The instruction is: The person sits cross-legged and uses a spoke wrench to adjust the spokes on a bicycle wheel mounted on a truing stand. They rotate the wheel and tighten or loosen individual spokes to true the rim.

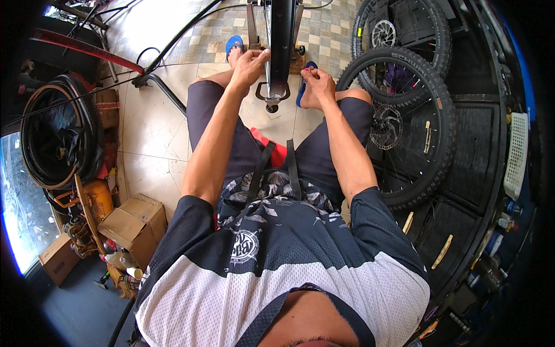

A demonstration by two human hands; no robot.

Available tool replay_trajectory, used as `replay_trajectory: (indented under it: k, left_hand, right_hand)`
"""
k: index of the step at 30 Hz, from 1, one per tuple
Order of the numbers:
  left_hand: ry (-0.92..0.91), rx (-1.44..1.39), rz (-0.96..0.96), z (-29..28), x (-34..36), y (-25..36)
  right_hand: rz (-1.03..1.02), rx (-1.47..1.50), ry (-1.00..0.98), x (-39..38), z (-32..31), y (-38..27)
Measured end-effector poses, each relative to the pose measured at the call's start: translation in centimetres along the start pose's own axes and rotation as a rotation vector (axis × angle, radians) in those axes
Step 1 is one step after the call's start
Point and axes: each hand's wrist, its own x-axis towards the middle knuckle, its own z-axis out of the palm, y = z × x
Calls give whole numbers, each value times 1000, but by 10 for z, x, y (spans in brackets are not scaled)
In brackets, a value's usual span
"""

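My left grip (248, 66) curls beside the smooth black rim (282, 46), my right grip (319, 85) bunches—any hold unclear in both. Pale square tiles (153, 136) below, knobby tyre (446, 139) right.

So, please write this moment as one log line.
left hand: left of upright wheel, touch unclear; right hand: right of wheel, hold unclear; nearby: cardboard box

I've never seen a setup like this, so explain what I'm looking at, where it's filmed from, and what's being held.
There's no robot: a fisheye camera on a person's head looks down, bending straight edges. The left hand is beside what looks like a wheel rim, seen edge-on in a stand; whether it grips anything is unclear. The right hand, on the other side, has its fingertips close together, perhaps around something too small to identify. Below is a tiled floor, with cardboard boxes to the left and two tyred wheels to the right.
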Motion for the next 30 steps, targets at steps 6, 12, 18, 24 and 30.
replay_trajectory:
  k: [6,12,18,24,30]
  left_hand:
    - [-50,-65,-30,-3,-10,30]
    - [-47,4,169,-11,-19,81]
    - [56,-251,195,-14,-10,70]
    - [1,-72,-9,3,-17,4]
    - [-131,-112,56,-2,-18,14]
  right_hand:
    - [0,20,5,0,0,1]
    - [-2,-6,-15,-1,-1,-2]
    - [7,3,-27,1,0,1]
    - [15,34,-31,0,0,-1]
    - [11,11,-4,-1,2,0]
